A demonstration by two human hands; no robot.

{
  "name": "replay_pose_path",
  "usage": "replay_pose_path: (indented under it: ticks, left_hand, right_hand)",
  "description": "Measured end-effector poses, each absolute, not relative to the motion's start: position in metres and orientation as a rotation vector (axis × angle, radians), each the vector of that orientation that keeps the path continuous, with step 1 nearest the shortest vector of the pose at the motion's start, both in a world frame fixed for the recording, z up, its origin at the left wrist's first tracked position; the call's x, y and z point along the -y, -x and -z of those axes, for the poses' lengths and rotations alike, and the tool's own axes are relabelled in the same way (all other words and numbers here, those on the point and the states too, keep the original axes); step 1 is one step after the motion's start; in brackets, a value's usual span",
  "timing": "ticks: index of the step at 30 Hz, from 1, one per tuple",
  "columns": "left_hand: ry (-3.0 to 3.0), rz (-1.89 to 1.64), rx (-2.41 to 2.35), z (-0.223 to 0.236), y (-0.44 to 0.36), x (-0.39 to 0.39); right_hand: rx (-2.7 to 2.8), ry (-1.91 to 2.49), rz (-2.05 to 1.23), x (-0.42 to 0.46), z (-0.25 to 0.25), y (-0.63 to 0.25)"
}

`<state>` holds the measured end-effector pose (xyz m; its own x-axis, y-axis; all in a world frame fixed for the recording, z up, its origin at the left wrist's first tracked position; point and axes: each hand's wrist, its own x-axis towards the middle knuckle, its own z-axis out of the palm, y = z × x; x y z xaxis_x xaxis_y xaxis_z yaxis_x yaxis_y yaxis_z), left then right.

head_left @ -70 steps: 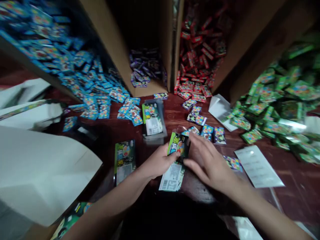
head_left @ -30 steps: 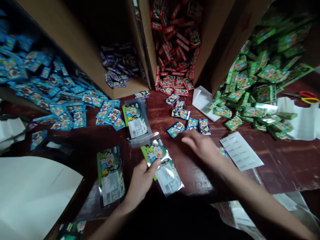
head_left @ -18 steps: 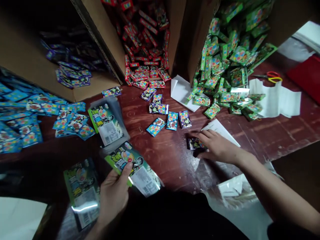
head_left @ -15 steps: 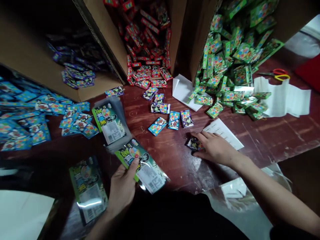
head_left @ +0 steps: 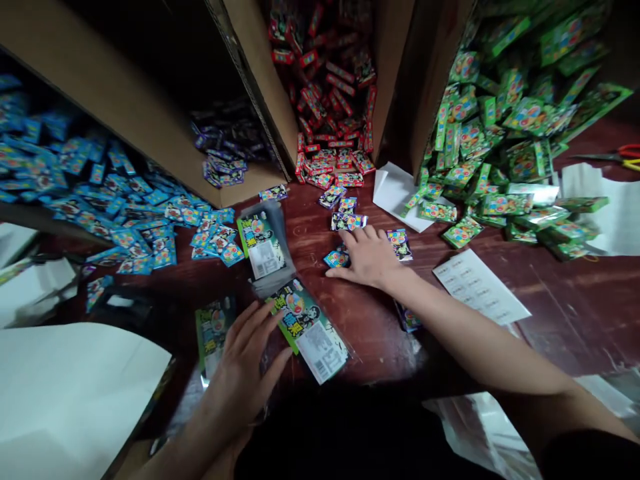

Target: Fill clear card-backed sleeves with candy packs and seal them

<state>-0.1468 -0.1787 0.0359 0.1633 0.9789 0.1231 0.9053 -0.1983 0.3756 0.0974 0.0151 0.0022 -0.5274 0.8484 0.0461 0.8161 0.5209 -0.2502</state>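
My left hand [head_left: 250, 353] is open, fingers stretched out and thumb apart. Its fingertips are at the left edge of a black-and-green printed plastic bag [head_left: 320, 340], which lies flat with a white label. Further up the table, my right hand [head_left: 370, 257] spreads over small candy packets, thumb and fingers apart. A blue candy packet [head_left: 335, 258] shows between thumb and forefinger; the hand hides what else is under it. Purple packets lie close by: one [head_left: 400, 245] right of the hand, one [head_left: 410, 319] partly under my forearm, and another [head_left: 349, 221] just beyond the fingers.
A stack of printed bags [head_left: 263, 247] lies behind the nearest bag, and another bag [head_left: 213, 333] sits left of my left hand. Cardboard boxes spill blue [head_left: 145, 200], purple [head_left: 225, 167], red [head_left: 343, 160] and green packets [head_left: 500, 173]. A label sheet [head_left: 480, 287] lies right; scissors [head_left: 630, 157] lie beyond.
My left thumb has come off the printed bag, which now lies on the table. My right hand has left a purple packet and moved up-left to the blue ones. The view has swung about.
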Motion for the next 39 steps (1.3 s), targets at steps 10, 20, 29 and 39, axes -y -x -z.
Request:
replay_pose_path:
  ticks: [10,20,29,39]
  left_hand:
    - [-2.483,-0.134,-1.329,-0.027,0.088,0.053]
    - [-2.307,-0.192,-1.265,0.008,0.033,0.060]
    - [-2.221,-0.228,-1.252,0.014,0.045,0.066]
    - [-2.288,-0.273,-1.245,0.021,0.039,0.071]
  right_hand:
    - [2.851,1.061,-0.677,0.010,-0.042,-0.202]
    - [2.710,1.189,-0.571,0.060,0.004,-0.226]
    - [2.567,1.174,-0.754,0.057,0.019,-0.228]
    - [2.512,1.129,-0.709,0.059,0.038,-0.227]
